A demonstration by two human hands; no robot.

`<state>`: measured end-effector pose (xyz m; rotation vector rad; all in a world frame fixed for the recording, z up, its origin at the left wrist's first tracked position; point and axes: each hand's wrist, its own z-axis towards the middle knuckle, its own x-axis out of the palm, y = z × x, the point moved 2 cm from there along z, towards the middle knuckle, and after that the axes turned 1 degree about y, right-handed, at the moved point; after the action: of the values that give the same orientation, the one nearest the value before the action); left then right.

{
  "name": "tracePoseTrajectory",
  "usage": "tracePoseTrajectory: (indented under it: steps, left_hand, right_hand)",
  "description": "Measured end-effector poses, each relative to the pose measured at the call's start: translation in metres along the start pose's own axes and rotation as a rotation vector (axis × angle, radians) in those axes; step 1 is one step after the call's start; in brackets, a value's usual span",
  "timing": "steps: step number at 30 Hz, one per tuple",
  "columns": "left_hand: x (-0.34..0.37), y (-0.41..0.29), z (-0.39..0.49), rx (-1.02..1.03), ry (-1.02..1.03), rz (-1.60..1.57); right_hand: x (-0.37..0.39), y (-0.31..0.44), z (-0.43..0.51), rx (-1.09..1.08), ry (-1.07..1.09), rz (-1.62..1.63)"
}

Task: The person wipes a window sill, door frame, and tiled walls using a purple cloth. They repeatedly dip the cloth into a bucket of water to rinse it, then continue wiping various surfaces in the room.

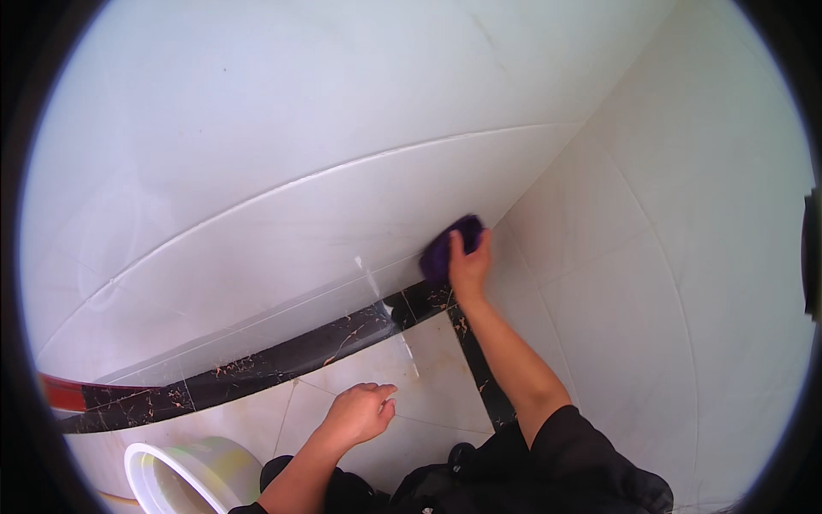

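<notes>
A dark purple cloth is pressed against the lower part of the pale wall, close to the corner. My right hand holds it, with the thumb and fingers around its near side; the cloth is slightly blurred. Over the light floor tiles, my left hand is held with its fingers loosely curled and nothing seen in it. A white plastic bucket stands at the lower left, beside my left forearm; what is inside it is hard to make out.
A black marble-patterned border runs along the foot of the wall and turns at the corner. To the right rises a second pale wall. A red object lies at the far left edge. My dark-clothed legs are at the bottom.
</notes>
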<state>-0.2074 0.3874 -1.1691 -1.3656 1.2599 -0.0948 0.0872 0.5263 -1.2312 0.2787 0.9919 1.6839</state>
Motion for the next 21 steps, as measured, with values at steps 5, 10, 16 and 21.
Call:
tracePoseTrajectory:
  steps: [5, 10, 16, 21]
  left_hand:
    - [-0.002, -0.002, -0.009, -0.009, -0.074, -0.017]
    - [-0.004, 0.009, -0.019, -0.014, -0.084, -0.027]
    - [-0.008, 0.0, -0.013, 0.001, -0.085, -0.068]
    - [-0.01, 0.002, -0.013, 0.054, -0.068, -0.111]
  right_hand:
    - [-0.007, -0.004, 0.01, 0.015, -0.007, -0.089]
    - [-0.007, 0.01, 0.027, 0.112, 0.027, 0.072]
    - [-0.005, -0.019, 0.034, 0.039, -0.056, -0.036]
    - [-0.01, -0.033, 0.072, 0.276, 0.006, -0.016]
